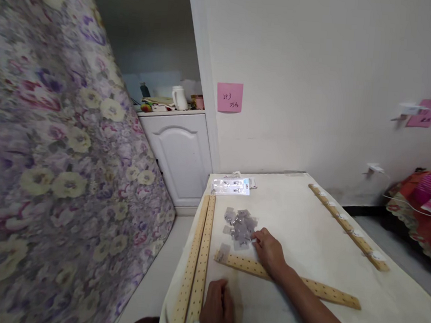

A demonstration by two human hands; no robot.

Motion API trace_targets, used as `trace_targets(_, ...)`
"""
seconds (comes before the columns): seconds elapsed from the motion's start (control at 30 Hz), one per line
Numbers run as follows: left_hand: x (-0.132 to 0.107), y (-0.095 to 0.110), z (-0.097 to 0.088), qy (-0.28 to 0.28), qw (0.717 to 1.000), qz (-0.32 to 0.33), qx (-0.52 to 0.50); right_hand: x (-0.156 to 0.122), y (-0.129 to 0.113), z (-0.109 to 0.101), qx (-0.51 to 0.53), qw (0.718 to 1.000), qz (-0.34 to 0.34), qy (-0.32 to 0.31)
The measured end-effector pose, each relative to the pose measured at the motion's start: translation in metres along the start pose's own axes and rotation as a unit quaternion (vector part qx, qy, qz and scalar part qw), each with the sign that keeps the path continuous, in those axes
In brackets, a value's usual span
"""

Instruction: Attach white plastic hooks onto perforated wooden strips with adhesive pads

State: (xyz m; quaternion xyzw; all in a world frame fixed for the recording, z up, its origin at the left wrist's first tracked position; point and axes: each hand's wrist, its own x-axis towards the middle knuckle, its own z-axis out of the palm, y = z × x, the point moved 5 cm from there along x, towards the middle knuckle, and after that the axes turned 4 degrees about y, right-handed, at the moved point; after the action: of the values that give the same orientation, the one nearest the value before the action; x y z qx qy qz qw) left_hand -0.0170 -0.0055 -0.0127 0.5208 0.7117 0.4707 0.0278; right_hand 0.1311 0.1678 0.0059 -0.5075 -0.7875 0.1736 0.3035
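My right hand (269, 249) reaches across a perforated wooden strip (244, 264). Its fingertips are pinched at the right edge of a pile of small grey see-through packets (240, 227) and seem to have hold of one. On the strip's left end lies a single packet (224, 252). My left hand (218, 308) rests on the cloth near the table's front, curled closed with its palm side hidden. Just left of it, two more perforated wooden strips (205, 240) lie side by side, pointing away from me.
At the table's far left lies clear plastic packaging (230, 185). Along the right edge runs another wooden strip (345, 224) with several whitish pieces on it. A pale cloth (279, 201) covers the table. A floral curtain (69, 170) hangs at left, and a wall (299, 88) stands behind.
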Motion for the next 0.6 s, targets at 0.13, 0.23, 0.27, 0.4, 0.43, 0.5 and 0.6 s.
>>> trace_targets(0.13,-0.002,-0.003,0.005,0.027,1.000,-0.002,-0.009,0.004,-0.001,0.006,-0.035,0.999,-0.009,0.000)
trace_targets(0.23,-0.002,-0.004,0.004,0.039,0.999,-0.003,-0.004,0.006,-0.002,0.008,-0.048,0.999,-0.023,-0.008)
trace_targets(0.27,-0.002,-0.004,0.003,0.035,0.999,0.000,0.000,0.006,-0.003,0.008,-0.051,0.998,-0.027,-0.011)
trace_targets(0.4,0.000,-0.003,0.001,-0.003,1.000,0.018,0.015,0.005,-0.006,0.005,-0.030,0.999,-0.025,0.001)
trace_targets(0.43,0.001,-0.003,0.001,-0.007,1.000,0.020,0.016,0.004,-0.006,0.003,-0.014,1.000,-0.022,0.011)
trace_targets(0.5,0.001,-0.002,-0.001,0.005,1.000,0.018,0.018,0.000,-0.007,-0.004,0.033,0.999,-0.014,0.035)
trace_targets(0.6,0.001,0.000,-0.002,0.015,0.999,0.020,0.022,-0.008,-0.005,-0.018,0.133,0.988,0.011,0.073)
